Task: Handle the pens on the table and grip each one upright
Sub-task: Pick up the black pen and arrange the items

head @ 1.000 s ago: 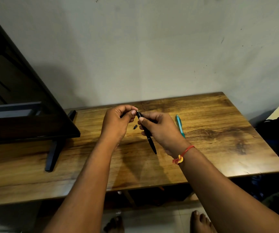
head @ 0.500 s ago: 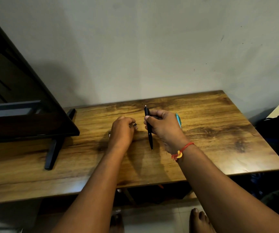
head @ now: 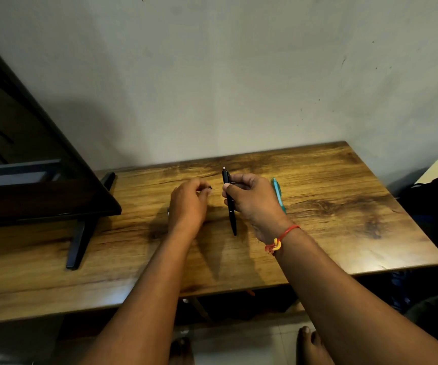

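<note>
While my right hand [head: 254, 204] pinches the black pen [head: 232, 219] near its top, holding it close to upright with the tip down toward the table [head: 344, 206], I judge one pen as good as done. At 9 o'clock of it my left hand [head: 188, 206] sits low, fingers curled beside a small dark bit [head: 210, 187]; whether it holds that I cannot tell. The teal pen [head: 277, 189] lies flat at 3 o'clock of my right hand, not yet gripped.
</note>
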